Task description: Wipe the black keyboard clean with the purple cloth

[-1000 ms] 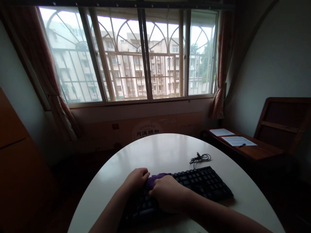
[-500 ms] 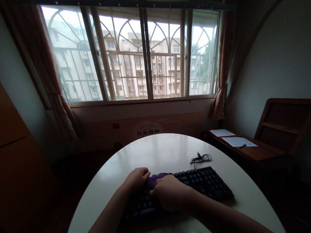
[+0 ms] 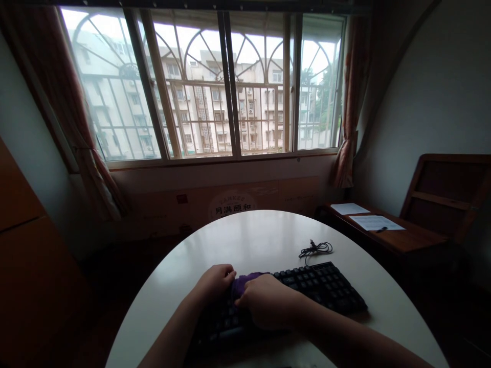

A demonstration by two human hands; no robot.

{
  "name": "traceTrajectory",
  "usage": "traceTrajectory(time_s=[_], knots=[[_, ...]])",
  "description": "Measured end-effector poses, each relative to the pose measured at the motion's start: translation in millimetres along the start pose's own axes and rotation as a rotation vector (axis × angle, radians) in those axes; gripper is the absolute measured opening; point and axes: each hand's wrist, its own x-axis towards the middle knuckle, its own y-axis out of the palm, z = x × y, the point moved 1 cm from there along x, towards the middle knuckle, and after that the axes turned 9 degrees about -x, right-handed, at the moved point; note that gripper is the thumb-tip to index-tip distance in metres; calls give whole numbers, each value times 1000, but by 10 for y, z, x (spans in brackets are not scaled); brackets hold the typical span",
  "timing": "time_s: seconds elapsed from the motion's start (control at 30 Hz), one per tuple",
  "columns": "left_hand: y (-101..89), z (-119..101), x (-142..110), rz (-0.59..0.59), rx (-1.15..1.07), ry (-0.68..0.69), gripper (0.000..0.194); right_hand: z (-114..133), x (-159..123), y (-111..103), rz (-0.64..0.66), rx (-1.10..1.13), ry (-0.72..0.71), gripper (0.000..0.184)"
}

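Keyboard (image 3: 326,287) on table (image 3: 245,237); looped cable (image 3: 317,249) just beyond. Your right hand (image 3: 270,302), closed on purple wad (image 3: 247,281), hides part of keyboard. Your left hand (image 3: 215,282) beside wad; grip: cannot tell.

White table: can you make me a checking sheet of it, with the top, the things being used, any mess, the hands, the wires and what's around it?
Surface: white table, smooth, with a curved edge.
Job's things: black keyboard, lying at an angle; purple cloth on its far side.
Clutter: two paper sheets and a dark, pen-like object, all on the wooden bench to the right.
Hands: right hand closed on the cloth; left hand beside it at the keyboard's left end, its grip unclear.
Cables: black cable, bundled loosely behind the keyboard.
Surroundings: barred window ahead, tied curtains at its sides.
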Motion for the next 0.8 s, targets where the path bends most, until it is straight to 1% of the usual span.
traceTrajectory(time_s=[0.1, 0.2, 0.43, 0.63, 0.73, 0.8], knots=[[-1, 5, -1, 0, -5, 0, 32, -18, 10, -1, -16, 36, 7, 29], [-13, -16, -16, 3, -18, -4, 33, -59, 24, 54, -14, 60, 16, 30], [-41, -92, -67, 27, -18, 15, 32, -137, 27, 189, -66, 135, 27, 48], [-50, -118, -92, 33, -31, -6, 31, -154, 26, 253, -47, 122, 26, 55], [-39, -101, -87, 30, -22, 3, 30, -143, 25, 234, -36, 122, 29, 55], [-29, -84, -79, 29, -15, 11, 30, -131, 18, 202, -23, 120, 40, 50]])
